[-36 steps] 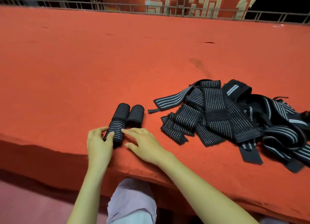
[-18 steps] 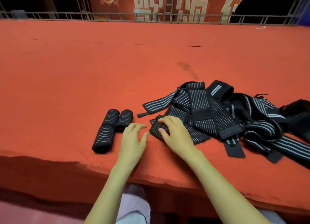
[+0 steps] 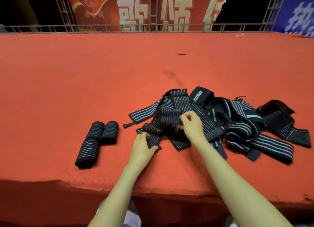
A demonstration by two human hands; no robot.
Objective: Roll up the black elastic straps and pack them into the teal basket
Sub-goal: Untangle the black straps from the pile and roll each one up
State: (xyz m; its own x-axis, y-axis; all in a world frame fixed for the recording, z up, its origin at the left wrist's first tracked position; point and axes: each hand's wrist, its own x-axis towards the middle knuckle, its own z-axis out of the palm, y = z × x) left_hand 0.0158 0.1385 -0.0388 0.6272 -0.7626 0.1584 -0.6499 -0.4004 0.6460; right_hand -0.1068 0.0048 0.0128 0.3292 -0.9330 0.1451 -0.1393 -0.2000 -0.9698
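Note:
A heap of loose black elastic straps with white stripes lies right of centre on the red felt surface. My left hand pinches the near end of one strap at the heap's left edge. My right hand grips the same strap farther up, fingers curled, lifting it a little off the heap. Three rolled straps lie side by side to the left, apart from both hands. No teal basket is in view.
The felt's front edge runs just below my forearms. A metal railing and red and blue banners line the far side. Open felt stretches behind and left of the rolls.
Both hands left the rolled straps and moved right to the loose heap. My left hand now pinches a strap end and my right hand has curled round the same strap.

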